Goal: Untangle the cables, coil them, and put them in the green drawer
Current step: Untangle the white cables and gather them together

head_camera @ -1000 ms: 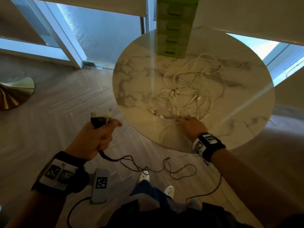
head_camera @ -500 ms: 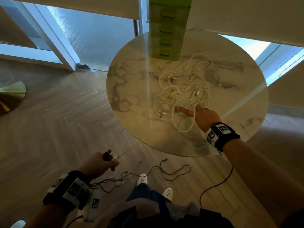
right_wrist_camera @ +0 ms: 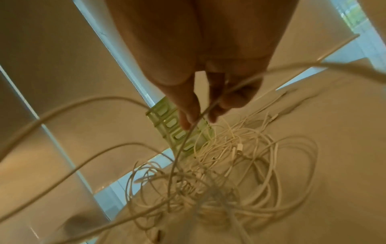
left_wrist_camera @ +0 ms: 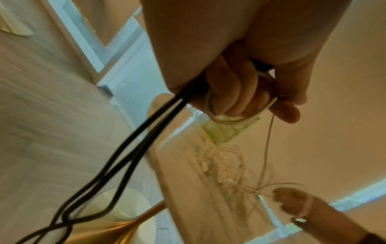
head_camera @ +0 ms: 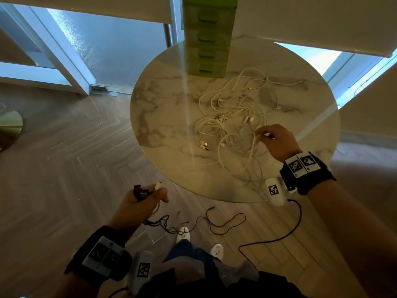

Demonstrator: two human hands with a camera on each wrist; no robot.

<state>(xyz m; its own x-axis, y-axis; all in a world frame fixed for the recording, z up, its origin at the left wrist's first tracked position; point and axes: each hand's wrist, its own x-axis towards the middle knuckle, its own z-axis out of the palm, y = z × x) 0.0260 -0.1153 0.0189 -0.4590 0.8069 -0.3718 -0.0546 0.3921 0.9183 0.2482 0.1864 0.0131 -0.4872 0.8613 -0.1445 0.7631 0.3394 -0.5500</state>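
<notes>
A tangle of white cables lies on the round marble table. Behind it stands the green drawer unit with all drawers closed. My right hand is at the tangle's right side and pinches one white cable between thumb and fingertips, lifting it off the pile. My left hand is off the table's near edge, over the floor. It grips black cables by their plugs, together with a white cable loop. The black cables trail down to the floor.
The floor around the table is herringbone wood. A brass lamp base sits at far left. My white shoes are below the table's near edge, among the trailing black cables. Windows and white frames stand behind the table.
My right hand has moved from the tangle's near edge to its right side and now pinches a white cable. My left hand stays low off the table, still gripping the black cables.
</notes>
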